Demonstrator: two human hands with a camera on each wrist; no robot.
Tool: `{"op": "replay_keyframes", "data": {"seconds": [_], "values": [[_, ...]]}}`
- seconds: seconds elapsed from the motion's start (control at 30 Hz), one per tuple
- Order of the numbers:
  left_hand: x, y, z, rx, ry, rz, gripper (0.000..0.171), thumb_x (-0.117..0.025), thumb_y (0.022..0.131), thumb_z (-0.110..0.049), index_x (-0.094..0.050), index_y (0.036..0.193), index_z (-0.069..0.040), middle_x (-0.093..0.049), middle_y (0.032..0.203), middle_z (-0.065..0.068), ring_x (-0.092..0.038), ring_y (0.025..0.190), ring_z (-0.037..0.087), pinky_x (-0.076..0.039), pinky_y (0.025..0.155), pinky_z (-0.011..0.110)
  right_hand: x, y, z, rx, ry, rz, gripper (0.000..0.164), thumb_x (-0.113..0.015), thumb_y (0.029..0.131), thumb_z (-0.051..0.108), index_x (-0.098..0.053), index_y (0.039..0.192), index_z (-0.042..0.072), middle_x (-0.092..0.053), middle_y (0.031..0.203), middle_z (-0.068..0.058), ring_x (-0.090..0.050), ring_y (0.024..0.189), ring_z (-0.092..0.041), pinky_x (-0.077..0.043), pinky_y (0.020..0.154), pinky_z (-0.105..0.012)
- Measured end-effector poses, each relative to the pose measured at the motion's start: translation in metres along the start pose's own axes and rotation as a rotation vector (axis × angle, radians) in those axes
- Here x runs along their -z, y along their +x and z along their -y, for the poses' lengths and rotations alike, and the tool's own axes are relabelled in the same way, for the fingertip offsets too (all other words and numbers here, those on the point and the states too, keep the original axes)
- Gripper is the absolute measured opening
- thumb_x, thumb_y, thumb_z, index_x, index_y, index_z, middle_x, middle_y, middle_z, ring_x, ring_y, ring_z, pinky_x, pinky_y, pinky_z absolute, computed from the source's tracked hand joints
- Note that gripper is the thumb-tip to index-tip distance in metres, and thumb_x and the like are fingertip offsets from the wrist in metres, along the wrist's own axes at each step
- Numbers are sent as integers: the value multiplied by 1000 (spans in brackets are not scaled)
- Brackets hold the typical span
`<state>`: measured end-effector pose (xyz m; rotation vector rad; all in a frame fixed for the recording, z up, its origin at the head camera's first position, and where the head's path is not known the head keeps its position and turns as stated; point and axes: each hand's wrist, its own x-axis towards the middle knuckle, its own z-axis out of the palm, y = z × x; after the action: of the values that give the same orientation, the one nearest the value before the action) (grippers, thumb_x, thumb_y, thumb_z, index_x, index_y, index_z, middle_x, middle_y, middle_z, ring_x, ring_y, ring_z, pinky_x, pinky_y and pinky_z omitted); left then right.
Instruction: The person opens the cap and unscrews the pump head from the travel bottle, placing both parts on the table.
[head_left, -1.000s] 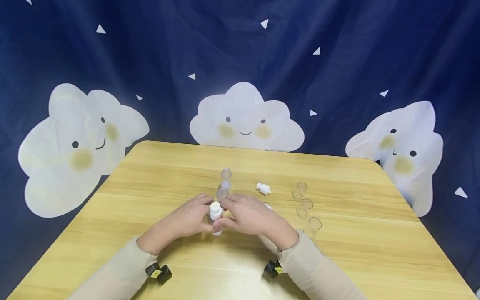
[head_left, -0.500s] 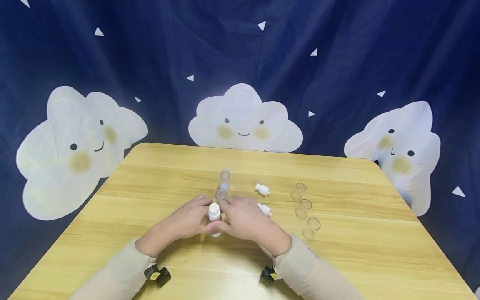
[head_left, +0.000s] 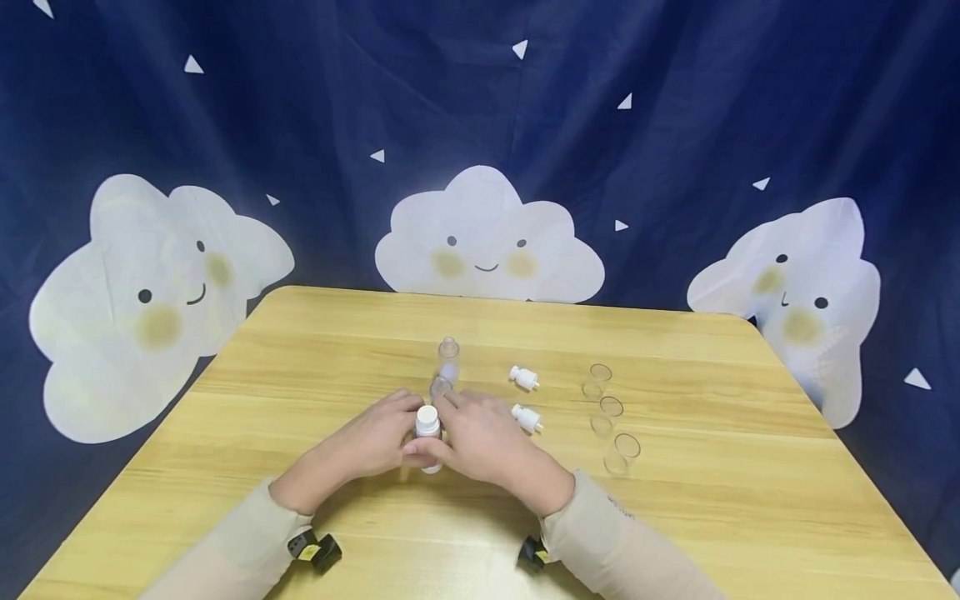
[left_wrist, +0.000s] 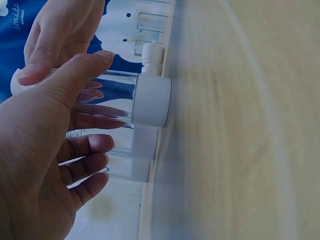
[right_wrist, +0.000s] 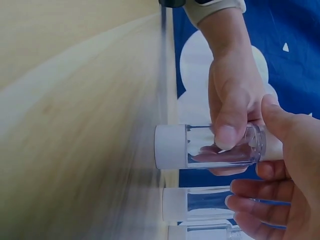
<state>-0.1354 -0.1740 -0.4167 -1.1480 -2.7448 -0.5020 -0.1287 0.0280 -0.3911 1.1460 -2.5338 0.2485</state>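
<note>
A clear bottle with a white base (right_wrist: 170,146) stands upright on the table in front of the person, a white pump head (head_left: 427,418) at its top. In the right wrist view the left hand (right_wrist: 234,100) grips the bottle's clear body, thumb on the near side. The right hand (head_left: 483,437) holds the white top part, its thumb reaching across the front. Its other fingers curve beside the bottle in the right wrist view. Just behind the hands stand two similar clear bottles without pump heads, a nearer bottle (head_left: 441,387) and a farther bottle (head_left: 448,357).
Two loose white pump heads lie right of the hands, a farther pump head (head_left: 523,378) and a nearer pump head (head_left: 527,418). Farther right, three clear caps stand in a row, with the nearest cap (head_left: 622,455) toward the person. A blue curtain (head_left: 322,108) hangs behind the wooden table (head_left: 712,500).
The right hand has turned and shifted left, its thumb sliding leftward across the bottle. The nearer loose pump head, mostly covered before, shows fully. The left hand has hardly moved.
</note>
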Motion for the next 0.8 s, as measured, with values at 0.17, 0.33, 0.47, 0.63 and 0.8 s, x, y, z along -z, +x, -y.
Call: {"op": "replay_keyframes", "data": {"seconds": [0.17,0.33,0.47,0.63,0.8], "values": [[0,0,0,-2,5,0,31,-76,81,-42,-70,99,-18,-55,92,-10,-46,85,9,-46,76,29,1,0,-1,2,22,31,78,-49,92,66,-53,134,0,-68,113,-8,-64,77,-16,-50,57,-28],[0,0,-2,9,-8,3,31,-74,82,-43,-70,99,-18,-56,94,-10,-46,86,9,-46,77,29,6,0,-2,-7,68,80,71,-49,94,63,-55,132,3,-63,125,-13,-66,85,-19,-54,65,-31],[0,1,-2,6,-4,2,33,-74,82,-45,-70,100,-17,-56,94,-10,-46,86,9,-46,78,29,8,-1,-4,1,98,118,70,-46,96,61,-53,134,3,-54,138,-18,-66,102,-27,-56,79,-37],[0,1,-1,13,-17,-6,35,-74,81,-50,-71,97,-20,-57,98,-10,-48,93,10,-48,83,32,11,-1,-8,29,122,129,59,-47,96,59,-57,125,8,-61,128,-13,-66,99,-24,-56,76,-34],[1,0,-1,30,-40,-6,35,-74,80,-53,-71,97,-22,-59,103,-10,-50,97,10,-48,87,33,12,0,-9,53,138,127,47,-51,96,56,-57,112,13,-65,106,-3,-62,84,-15,-52,67,-29]]}}
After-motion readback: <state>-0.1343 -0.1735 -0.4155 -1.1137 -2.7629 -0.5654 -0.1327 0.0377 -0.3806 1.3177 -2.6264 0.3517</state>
